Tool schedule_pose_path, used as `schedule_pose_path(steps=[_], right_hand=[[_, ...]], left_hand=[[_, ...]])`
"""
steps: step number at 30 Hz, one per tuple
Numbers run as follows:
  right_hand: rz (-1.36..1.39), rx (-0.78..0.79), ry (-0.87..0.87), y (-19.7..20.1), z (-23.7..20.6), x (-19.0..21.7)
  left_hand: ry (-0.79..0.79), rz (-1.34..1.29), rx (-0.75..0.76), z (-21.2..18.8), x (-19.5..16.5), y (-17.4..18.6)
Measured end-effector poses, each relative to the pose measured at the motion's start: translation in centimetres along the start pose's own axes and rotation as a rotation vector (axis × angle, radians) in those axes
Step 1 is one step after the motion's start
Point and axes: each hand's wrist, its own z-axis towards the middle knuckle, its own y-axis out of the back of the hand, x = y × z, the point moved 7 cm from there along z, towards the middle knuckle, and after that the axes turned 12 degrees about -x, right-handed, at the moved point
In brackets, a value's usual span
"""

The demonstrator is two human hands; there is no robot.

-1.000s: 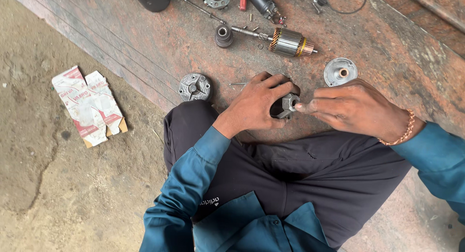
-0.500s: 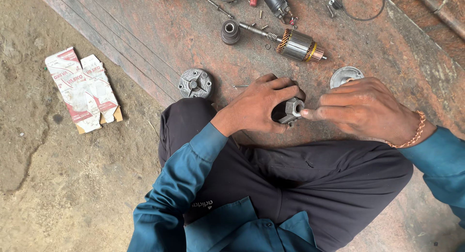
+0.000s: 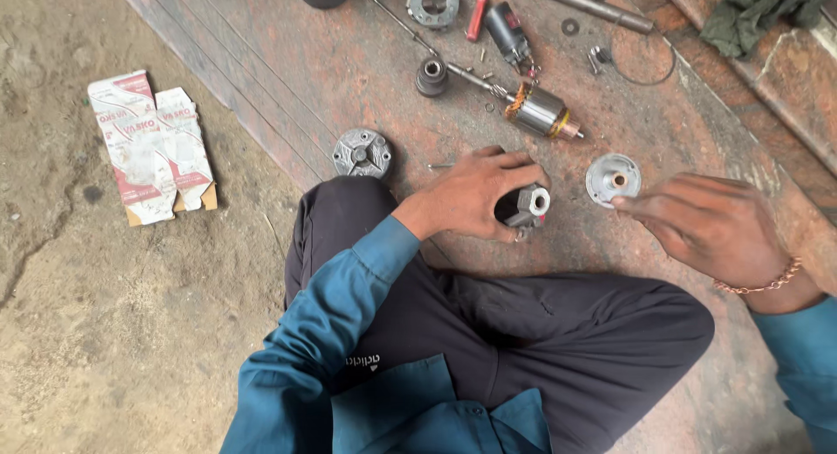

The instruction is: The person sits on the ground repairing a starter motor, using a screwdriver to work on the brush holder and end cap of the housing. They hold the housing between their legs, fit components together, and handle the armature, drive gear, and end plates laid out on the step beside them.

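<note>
The reddish stone surface (image 3: 331,79) runs diagonally across the view, scuffed and dusty, with bare sandy ground to its left. The person sits at its edge with dark trousers and teal sleeves filling the lower part of the view.

On the ground, well apart from the work, lies a flattened red-and-white carton (image 3: 150,146). At the top right corner a crumpled green cloth (image 3: 757,11) rests on a raised stone ledge.

The left hand (image 3: 475,195) is curled around a small dark metal housing (image 3: 526,207), fingers wrapped over its top and thumb under it, holding it just above the knee with its pale round end facing right. The right hand (image 3: 711,225) is loosely open and holds nothing; its fingertips point left, just beside a round silver end cap (image 3: 612,178) that lies flat on the surface. Whether a fingertip touches the cap cannot be told.

Beyond the hands, a motor armature (image 3: 536,112) with copper windings lies tilted on its long shaft. Left of the left hand sits a grey finned disc (image 3: 362,153). Further back lie a small dark cylindrical collar (image 3: 432,76), a square-edged metal ring (image 3: 432,0), a red-handled tool (image 3: 475,18), and a thin wire loop (image 3: 643,54).
</note>
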Motion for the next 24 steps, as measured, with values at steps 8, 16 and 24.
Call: schedule_pose_path(steps=[8, 16, 24], right_hand=[[0.401, -0.209, -0.591, -2.8, -1.0, 2.7], [0.701, -0.349, -0.720, -6.1, -1.4, 3.6], [0.747, -0.495, -0.739, -5.5, -1.7, 3.2]], left_hand=[[0.063, 0.085, -0.045, -0.4, -0.2, -0.5], [0.189, 0.153, -0.184, -1.8, -0.6, 0.3], [0.180, 0.156, -0.271, -2.1, -1.6, 1.3]])
